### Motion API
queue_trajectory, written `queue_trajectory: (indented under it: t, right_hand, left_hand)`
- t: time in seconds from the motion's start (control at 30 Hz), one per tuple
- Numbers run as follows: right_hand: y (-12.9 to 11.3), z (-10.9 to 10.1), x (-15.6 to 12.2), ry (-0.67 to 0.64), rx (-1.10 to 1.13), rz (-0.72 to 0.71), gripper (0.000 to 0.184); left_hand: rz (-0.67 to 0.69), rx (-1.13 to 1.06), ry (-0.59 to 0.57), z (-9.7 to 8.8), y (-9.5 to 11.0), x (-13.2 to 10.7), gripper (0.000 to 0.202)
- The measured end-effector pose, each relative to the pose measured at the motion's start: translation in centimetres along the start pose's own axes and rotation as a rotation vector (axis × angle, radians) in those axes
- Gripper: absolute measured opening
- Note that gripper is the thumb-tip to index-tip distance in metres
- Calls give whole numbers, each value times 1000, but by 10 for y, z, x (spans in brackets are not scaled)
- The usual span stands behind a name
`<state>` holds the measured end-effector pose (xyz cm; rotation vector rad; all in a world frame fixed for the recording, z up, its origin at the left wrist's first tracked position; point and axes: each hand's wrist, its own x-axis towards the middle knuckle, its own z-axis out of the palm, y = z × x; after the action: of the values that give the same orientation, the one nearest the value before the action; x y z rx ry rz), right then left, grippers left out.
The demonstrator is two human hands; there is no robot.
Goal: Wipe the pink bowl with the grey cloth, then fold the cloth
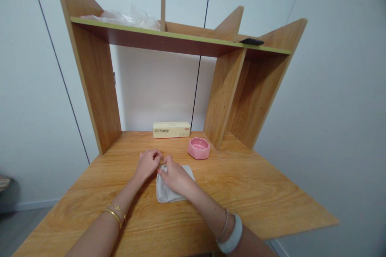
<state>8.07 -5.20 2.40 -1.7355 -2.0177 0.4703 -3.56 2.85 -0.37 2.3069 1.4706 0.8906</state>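
A light grey piece of cloth (169,193), perhaps a flat pouch, lies on the wooden desk under my right hand. My left hand (149,164) is just beyond its upper left corner, fingers curled together in a pinch. Over the cloth's upper part, my right hand (176,175) has its thumb and index finger bent toward the left fingertips. Something small and brownish shows between the two hands, too small to name. Whether either hand grips it or the cloth's edge is hidden by the fingers.
Behind my hands stand a pink ashtray-like dish (199,149) and a long cream box (171,130) with printed lettering. A wooden shelf (181,42) spans the desk above, bearing clear plastic wrapping (129,18) and a dark flat object (252,41). An upright panel (224,100) rises at right.
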Motion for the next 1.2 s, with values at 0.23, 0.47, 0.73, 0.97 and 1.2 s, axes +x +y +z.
queue_trajectory:
  t: [0.23,0.47,0.73,0.97,1.2]
  right_hand:
    - [43,-40,-7,85,-117,186,31]
    - [88,-28,-22,-49,199,237,50]
    - [128,-45,-21,114,379,311,46]
    - [177,-73,-17,290,189,441,44]
    - [177,-78,-17,317,83,446,43]
  left_hand:
    - [9,22,9,-1,1,-1,21]
    - [22,23,12,1,0,0,22]
    - [36,12,4,3,-3,0,22]
    - [33,-11,3,5,-1,0,22]
    - [30,-37,2,6,-2,0,21]
